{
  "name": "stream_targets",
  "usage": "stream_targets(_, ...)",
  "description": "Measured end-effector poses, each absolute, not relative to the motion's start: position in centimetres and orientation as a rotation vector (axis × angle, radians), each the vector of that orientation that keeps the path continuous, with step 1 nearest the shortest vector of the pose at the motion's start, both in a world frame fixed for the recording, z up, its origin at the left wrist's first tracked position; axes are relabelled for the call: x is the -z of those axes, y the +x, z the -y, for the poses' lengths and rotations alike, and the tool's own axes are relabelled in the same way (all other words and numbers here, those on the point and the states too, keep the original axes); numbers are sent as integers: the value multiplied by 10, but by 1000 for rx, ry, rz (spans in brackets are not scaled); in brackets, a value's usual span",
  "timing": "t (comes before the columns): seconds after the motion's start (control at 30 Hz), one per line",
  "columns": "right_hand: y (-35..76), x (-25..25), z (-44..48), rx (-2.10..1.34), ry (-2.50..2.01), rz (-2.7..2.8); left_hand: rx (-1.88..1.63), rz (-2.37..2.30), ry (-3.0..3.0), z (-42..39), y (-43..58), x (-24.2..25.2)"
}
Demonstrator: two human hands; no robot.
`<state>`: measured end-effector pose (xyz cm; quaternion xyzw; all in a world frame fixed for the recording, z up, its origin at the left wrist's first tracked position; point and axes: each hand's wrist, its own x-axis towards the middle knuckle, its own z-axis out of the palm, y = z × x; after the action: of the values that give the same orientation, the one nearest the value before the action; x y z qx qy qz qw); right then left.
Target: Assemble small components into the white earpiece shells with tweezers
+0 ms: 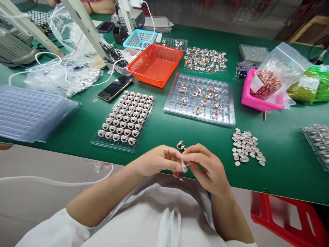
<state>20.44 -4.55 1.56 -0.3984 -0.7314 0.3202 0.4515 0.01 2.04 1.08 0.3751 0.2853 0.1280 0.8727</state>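
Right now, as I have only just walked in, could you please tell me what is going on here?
A person is working on a small part with both bare hands at the table's near edge. The left hand pinches it, and the right hand's fingertips meet it. A similar piece lies just beyond. Further back, the silver tray holds scattered pieces, while the clear tray on the left holds neat rows.

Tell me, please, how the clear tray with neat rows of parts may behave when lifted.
The clear tray may flex, since its see-through plastic looks thin. It is probably light, as the parts are small. Tilting could spill them, because no cover shows.
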Motion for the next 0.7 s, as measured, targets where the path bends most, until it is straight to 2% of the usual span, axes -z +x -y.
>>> stream_targets(0.17,193,-1,64,-668,-1255,1621,-538,-798,711,-11,5,-12)
stream_targets(0.27,177,5,69,-460,-1329,1623,-605,-816,693,-6,10,-11)
stream_targets(0.37,169,6,70,-403,-1349,1603,-646,-815,718,-2,15,-10)
stream_targets(0.47,171,2,72,-548,-1374,1532,-667,-826,784,-2,17,-12)
stream_targets(0.63,186,-3,77,-1188,-1295,1286,-678,-788,904,-3,11,-16)
stream_targets(0.7,189,-2,77,-1342,-1217,1158,-681,-678,966,-4,7,-17)
